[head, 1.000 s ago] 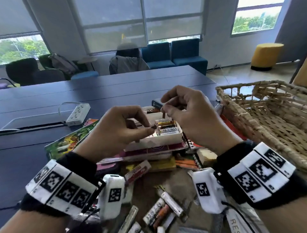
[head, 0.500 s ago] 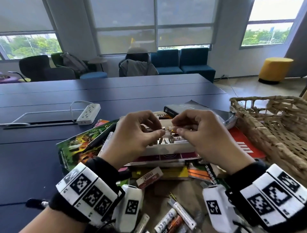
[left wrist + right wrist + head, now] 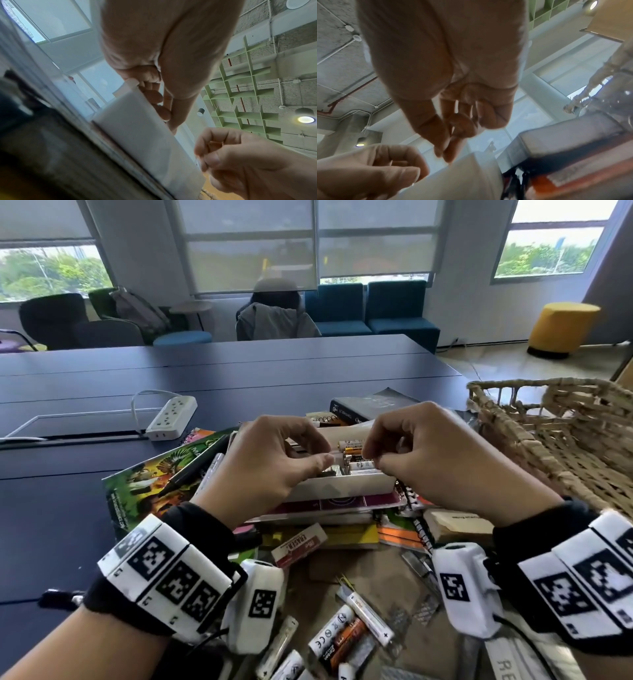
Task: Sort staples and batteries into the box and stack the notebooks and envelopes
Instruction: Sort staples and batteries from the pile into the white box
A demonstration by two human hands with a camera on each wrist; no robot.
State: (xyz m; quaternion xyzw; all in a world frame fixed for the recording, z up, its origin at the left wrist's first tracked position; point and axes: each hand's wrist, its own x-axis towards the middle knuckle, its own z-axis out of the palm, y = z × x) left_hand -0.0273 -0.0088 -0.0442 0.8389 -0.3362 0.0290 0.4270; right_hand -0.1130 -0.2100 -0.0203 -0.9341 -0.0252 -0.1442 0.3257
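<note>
Both hands were held close together over a small white box [image 3: 346, 486], which sat on top of a pile of notebooks [image 3: 329, 510] on the dark blue surface [image 3: 239, 371]. The left hand [image 3: 270, 463] was seen with its fingers curled and thumb and forefinger pressed together at the box's near rim; whether a staple strip was pinched between them could not be told. The right hand [image 3: 431, 460] was likewise curled, its thumb and forefinger brought together over the box's right part, and what they held, if anything, could not be made out. In the left wrist view the left hand's fingertips [image 3: 154, 94] were shown against the white wall of the box [image 3: 137, 128].

Several batteries [image 3: 356, 455] were seen lying side by side inside the box, between the two hands. More loose batteries [image 3: 342, 642] were scattered on the surface near the wrists, next to an eraser packet [image 3: 299, 544]. A green illustrated notebook [image 3: 154, 484] lay to the left of the pile with a black pen [image 3: 195, 470] across it. A dark book [image 3: 370, 407] was placed behind the box, and spiral notebooks [image 3: 404, 534] lay to the right of the pile. A woven basket [image 3: 555, 436] stood at the right, and a white power strip [image 3: 171, 417] lay further back on the left.
</note>
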